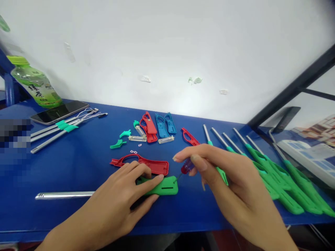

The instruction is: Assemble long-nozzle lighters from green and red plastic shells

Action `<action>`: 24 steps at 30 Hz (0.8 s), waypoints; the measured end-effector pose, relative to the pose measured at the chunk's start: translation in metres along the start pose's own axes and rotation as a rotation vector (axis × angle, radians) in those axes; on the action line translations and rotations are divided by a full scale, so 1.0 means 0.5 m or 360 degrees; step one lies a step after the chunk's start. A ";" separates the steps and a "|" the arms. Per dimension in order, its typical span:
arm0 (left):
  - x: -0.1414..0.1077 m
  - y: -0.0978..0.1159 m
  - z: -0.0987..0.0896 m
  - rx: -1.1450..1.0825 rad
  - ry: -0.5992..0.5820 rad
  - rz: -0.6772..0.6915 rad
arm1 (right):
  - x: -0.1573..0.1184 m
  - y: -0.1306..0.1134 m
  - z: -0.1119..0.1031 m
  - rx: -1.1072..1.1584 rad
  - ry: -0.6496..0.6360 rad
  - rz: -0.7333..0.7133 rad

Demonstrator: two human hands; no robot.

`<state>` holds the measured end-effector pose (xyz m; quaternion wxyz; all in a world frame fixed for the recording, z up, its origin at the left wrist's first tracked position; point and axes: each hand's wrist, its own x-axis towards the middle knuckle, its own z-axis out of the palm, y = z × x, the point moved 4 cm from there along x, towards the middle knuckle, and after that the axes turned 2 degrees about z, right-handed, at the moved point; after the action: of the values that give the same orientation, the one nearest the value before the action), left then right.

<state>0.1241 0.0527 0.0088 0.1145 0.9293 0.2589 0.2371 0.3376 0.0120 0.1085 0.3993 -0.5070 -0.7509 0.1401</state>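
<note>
My left hand (125, 195) presses a green long-necked lighter (167, 186) down on the blue table, fingers closed around its handle. The lighter's silver tube (65, 195) sticks out to the left beneath the hand. In my right hand (230, 184) is a screwdriver (187, 166) with a purple and red handle, pinched between thumb and fingers. The screwdriver's thin tip meets the right end of the green handle, at what looks like a small screw hole. Just behind the lighter lies a red handle half (157, 165), open side up.
Red shells (149, 127), blue shells (162, 127), clear fuel tanks (137, 138) and green triggers (117, 144) lie further back. Several green lighters (280, 177) line the right side. Silver tubes (52, 134) with wires, a phone (60, 111) and a bottle (36, 83) are at left, before a white wall (167, 45).
</note>
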 end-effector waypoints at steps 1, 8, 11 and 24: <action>0.000 0.000 0.000 0.0000 -0.0002 0.0003 | 0.002 0.000 -0.001 0.0012 0.0002 -0.0022; 0.002 0.004 -0.005 0.0001 0.0034 0.0019 | 0.009 -0.003 -0.002 0.0026 0.0202 -0.0076; 0.003 0.004 -0.007 0.0013 0.0036 0.0015 | 0.011 -0.001 0.004 0.0013 0.0261 -0.0056; 0.001 0.000 -0.001 -0.0004 0.0026 0.0008 | 0.008 0.006 0.014 0.0084 0.0241 0.0046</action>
<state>0.1244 0.0532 0.0095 0.1131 0.9278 0.2573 0.2453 0.3339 0.0181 0.1039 0.4661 -0.5161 -0.7073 0.1270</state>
